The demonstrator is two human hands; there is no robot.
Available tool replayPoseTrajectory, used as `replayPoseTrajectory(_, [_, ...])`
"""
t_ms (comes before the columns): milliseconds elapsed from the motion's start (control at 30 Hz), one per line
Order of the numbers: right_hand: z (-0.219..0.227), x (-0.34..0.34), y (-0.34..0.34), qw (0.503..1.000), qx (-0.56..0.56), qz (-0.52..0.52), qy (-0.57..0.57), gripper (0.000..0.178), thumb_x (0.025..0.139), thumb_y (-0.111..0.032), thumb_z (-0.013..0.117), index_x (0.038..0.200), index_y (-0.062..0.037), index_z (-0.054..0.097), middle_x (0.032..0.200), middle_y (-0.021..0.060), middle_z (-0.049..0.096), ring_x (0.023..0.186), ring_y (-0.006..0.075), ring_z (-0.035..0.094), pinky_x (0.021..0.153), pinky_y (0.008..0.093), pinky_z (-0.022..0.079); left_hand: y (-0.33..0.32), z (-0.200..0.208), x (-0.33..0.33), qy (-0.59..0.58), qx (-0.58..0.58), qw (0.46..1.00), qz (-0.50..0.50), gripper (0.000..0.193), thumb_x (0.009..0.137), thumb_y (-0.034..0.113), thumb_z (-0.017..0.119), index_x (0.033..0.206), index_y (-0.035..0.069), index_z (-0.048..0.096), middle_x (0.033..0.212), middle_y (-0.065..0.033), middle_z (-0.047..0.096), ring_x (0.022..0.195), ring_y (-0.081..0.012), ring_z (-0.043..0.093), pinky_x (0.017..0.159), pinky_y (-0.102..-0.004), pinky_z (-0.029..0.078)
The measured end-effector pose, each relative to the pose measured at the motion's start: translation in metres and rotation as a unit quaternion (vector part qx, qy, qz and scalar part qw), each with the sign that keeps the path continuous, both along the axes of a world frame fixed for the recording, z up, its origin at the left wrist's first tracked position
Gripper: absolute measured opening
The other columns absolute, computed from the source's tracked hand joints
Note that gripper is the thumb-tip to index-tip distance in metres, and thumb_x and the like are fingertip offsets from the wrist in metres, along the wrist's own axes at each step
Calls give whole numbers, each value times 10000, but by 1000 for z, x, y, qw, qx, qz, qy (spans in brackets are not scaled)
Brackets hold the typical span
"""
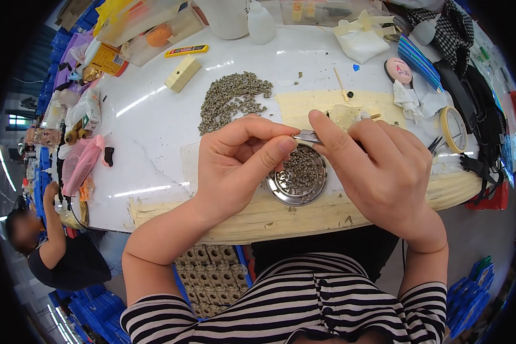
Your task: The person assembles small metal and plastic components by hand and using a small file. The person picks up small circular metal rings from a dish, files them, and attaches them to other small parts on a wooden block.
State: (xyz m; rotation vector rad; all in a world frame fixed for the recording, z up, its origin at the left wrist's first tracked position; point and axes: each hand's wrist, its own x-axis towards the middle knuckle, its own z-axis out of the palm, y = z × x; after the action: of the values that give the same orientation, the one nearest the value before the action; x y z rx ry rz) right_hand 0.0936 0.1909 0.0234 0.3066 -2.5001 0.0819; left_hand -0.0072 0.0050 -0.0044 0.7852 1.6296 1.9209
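Note:
My left hand (235, 160) is closed in a pinch, its thumb and index fingertip meeting just over a round metal dish (297, 199). What small piece it holds, if any, is mostly hidden by the fingertips. My right hand (378, 166) grips a small silver metal tool (308, 136). The tool's tip points left and reaches the left fingertips; its kind is unclear because the fingers cover the rest. In the dish lie many small grey-brown metal parts (301, 169). Beyond my left hand, a large pile of similar parts (232, 97) spreads over the white table (149, 143).
Yellowish tape (258, 218) covers the table's near edge. A cream block (182, 73), a yellow box (186, 51) and a white squeeze bottle (261, 23) stand farther back. At right are a tape roll (454, 129) and black tweezers (436, 144). Another person (63, 252) sits at left.

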Motion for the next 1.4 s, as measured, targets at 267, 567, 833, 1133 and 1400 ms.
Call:
replayPoseTrajectory(267, [3, -1, 2, 996, 68, -9, 58, 540, 635, -85, 669, 1173, -123, 703, 709, -8, 467, 579, 132, 455, 500, 277, 376, 0, -3, 1, -38, 37, 999, -6, 138, 924, 29, 633, 1042, -37, 660, 887, -60, 663, 731, -63, 593, 640, -186, 492])
replayPoseTrajectory(567, [3, 0, 2, 995, 74, -8, 69, 508, 673, -118, 686, 1180, -117, 699, 713, -9, 476, 584, 134, 452, 499, 276, 369, 1, -3, 2, -22, 48, 999, 1, 132, 911, 8, 639, 1031, -41, 667, 880, -75, 664, 740, -88, 594, 654, -209, 490])
replayPoseTrajectory(833, [-1, 2, 1, 1000, -13, 13, 7, 466, 724, -156, 771, 1176, -84, 684, 677, 2, 475, 534, 154, 461, 483, 294, 378, -5, -2, -7, 323, -28, 945, 30, 156, 868, -59, 654, 1023, -45, 665, 925, -94, 607, 752, -117, 588, 646, -223, 487])
replayPoseTrajectory(1133, [-1, -2, 0, 1000, -24, 12, 2, 313, 796, -267, 714, 1029, -59, 691, 654, -10, 455, 511, 116, 507, 442, 266, 387, -3, -2, -7, 305, -22, 952, 29, 174, 838, -100, 660, 1003, -43, 667, 947, -102, 621, 820, -136, 575, 717, -244, 467])
replayPoseTrajectory(1400, [-3, -5, 2, 999, -9, 30, 25, 302, 733, -209, 700, 1002, -72, 685, 646, -8, 426, 575, 137, 478, 485, 271, 372, -3, 0, -6, 254, -20, 967, 8, 138, 863, -73, 646, 994, -39, 667, 949, -94, 616, 811, -116, 578, 698, -234, 472])
